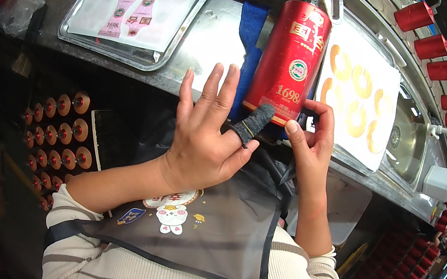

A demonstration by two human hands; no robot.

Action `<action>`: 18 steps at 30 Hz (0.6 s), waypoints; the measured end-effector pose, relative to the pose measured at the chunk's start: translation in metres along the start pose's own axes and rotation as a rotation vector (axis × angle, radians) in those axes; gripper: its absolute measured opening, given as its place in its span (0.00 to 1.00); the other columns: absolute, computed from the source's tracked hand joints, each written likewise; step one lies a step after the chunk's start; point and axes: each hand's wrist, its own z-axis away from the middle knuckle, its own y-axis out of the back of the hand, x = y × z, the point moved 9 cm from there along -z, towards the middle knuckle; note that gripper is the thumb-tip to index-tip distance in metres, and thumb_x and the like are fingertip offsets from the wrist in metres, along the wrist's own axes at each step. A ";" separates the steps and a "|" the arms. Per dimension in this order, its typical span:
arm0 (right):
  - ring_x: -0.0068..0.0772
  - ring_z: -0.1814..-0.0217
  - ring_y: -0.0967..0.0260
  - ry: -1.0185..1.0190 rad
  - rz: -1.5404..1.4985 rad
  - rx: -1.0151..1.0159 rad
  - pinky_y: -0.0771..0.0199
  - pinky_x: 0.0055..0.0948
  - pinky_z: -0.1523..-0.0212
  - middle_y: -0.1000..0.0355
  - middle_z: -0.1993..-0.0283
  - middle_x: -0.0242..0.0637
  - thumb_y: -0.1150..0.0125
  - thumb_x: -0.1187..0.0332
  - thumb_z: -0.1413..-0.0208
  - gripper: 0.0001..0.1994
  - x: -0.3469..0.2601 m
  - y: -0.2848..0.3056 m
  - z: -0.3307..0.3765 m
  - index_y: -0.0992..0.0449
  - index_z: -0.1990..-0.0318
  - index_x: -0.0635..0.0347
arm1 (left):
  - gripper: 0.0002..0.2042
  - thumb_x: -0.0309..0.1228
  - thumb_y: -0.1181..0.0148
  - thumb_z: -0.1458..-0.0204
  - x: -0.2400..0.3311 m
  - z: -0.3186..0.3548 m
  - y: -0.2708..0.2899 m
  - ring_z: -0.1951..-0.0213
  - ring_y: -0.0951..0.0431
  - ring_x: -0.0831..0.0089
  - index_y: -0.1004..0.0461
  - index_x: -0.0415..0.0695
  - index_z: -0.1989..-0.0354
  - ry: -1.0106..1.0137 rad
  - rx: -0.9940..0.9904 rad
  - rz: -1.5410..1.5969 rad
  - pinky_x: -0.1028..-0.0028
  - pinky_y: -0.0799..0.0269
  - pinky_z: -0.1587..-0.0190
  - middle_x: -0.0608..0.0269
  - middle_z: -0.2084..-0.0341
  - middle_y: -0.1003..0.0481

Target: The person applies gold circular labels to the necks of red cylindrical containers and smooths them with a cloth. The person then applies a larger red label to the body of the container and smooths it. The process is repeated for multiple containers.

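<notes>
A glossy red bottle (290, 49) with gold lettering and a small round emblem lies over a blue cloth (252, 22), its neck pointing away from me. My right hand (315, 146) holds the bottle's base end at its right side, with thumb and index finger bent around the edge. My left hand (204, 127) is spread, the other fingers raised off the bottle. On its index finger sits a dark knitted finger cover (253, 124), whose tip rests against the bottle near the gold band at the base.
Left of the bottle, a metal tray (191, 14) carries a white sheet with pink printed decals. To the right, another white sheet (325, 140) bears gold C-shaped decals. Farther right are a sink (410, 163) and a white jug (441, 183). Racked bottles (56, 158) stand lower left.
</notes>
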 end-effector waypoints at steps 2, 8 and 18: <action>0.10 0.71 0.34 0.011 -0.007 0.001 0.36 0.13 0.70 0.31 0.47 0.38 0.32 0.67 0.40 0.24 -0.001 0.000 -0.001 0.36 0.42 0.64 | 0.19 0.37 0.31 0.52 0.009 -0.008 0.004 0.29 0.46 0.32 0.17 0.42 0.52 -0.051 -0.018 -0.028 0.30 0.59 0.33 0.27 0.30 0.47; 0.13 0.62 0.31 -0.002 -0.076 -0.041 0.30 0.14 0.62 0.31 0.48 0.37 0.37 0.73 0.38 0.20 -0.001 0.004 -0.001 0.35 0.41 0.65 | 0.15 0.35 0.31 0.59 0.032 -0.029 0.009 0.34 0.36 0.34 0.17 0.42 0.62 -0.199 -0.009 -0.136 0.27 0.51 0.37 0.35 0.32 0.39; 0.13 0.67 0.34 0.124 0.253 0.027 0.34 0.17 0.69 0.34 0.45 0.36 0.46 0.81 0.42 0.14 0.001 0.020 0.009 0.23 0.50 0.66 | 0.10 0.31 0.35 0.61 0.048 -0.066 -0.020 0.39 0.31 0.31 0.24 0.34 0.77 -0.312 0.094 -0.160 0.29 0.47 0.35 0.32 0.40 0.31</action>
